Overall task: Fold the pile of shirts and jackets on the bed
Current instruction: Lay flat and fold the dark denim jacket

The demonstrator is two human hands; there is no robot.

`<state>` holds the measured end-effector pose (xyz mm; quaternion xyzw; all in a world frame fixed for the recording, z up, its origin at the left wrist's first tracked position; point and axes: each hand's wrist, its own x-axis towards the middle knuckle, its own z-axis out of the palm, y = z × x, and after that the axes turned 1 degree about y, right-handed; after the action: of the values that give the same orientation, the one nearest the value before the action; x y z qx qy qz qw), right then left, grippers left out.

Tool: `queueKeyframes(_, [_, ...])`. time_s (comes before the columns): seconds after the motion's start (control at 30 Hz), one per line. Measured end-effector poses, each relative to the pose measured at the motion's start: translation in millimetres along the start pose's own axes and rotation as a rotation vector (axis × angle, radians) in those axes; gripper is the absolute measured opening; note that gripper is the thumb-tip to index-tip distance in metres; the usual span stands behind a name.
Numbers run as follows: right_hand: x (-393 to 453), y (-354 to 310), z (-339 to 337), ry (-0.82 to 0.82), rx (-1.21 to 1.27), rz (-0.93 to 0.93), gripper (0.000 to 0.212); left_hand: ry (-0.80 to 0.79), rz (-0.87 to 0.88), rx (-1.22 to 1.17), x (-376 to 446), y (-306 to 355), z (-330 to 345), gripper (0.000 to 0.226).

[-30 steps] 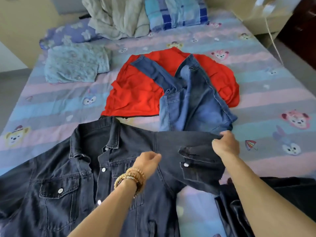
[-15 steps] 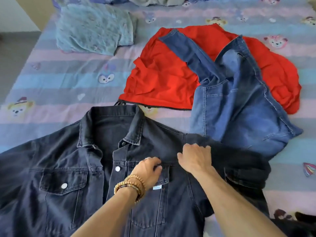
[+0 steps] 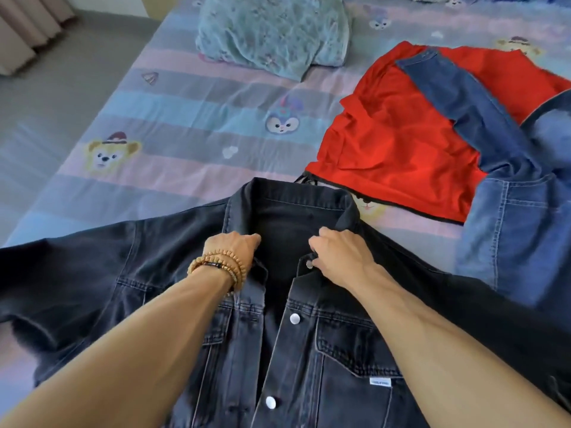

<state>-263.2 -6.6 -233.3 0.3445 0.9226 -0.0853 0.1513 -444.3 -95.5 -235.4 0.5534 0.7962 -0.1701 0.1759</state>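
We are pinching the black jacket (image 3: 309,350), lying front-up at lower centre of the bed (image 3: 185,118), at its collar: left hand (image 3: 231,246) on one placket, right hand (image 3: 336,253) on the other, likely to align the front. Counting: one red shirt (image 3: 392,143), one blue jacket (image 3: 519,230), one teal folded item (image 3: 272,32).

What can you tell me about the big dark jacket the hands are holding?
The dark jacket looks like washed black denim, with a collar, silver snap buttons, chest pockets and a small white tag. It lies face up and unbuttoned on the striped cartoon bedsheet, sleeves spread wide. The left hand, wearing bead bracelets, and the right hand each grip a front edge near the collar. Its right side overlaps a blue denim garment.
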Motion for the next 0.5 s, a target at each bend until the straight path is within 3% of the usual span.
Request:
queueKeyframes(0.13, [14.4,-8.8,2.0,0.217,0.278,0.128,0.019,0.125,0.036,-0.322,15.9,16.0,6.5,0.020])
queueKeyframes(0.23, [20.6,-1.8,8.6,0.021,0.502,0.196,0.022,0.001,0.072,-0.602,22.2,14.9,16.1,0.051])
queueKeyframes(0.3, [20.0,8.7,8.1,-0.039,0.686,0.198,0.036,0.057,0.091,-0.694,23.5,5.0,16.6,0.077])
queueKeyframes(0.37, [20.5,15.0,-0.3,0.149,0.845,0.255,0.052,0.260,-0.019,-0.653,30.2,-9.0,10.0,0.073])
queueKeyframes(0.43, [30.2,30.7,-6.3,0.350,0.773,0.414,0.063,0.396,-0.199,-0.494,45.9,-21.6,-1.0,0.068])
queueKeyframes(0.5, [45.2,49.9,-4.1,0.244,0.704,0.586,0.062,0.283,-0.273,-0.368,64.7,-29.2,-8.3,0.074])
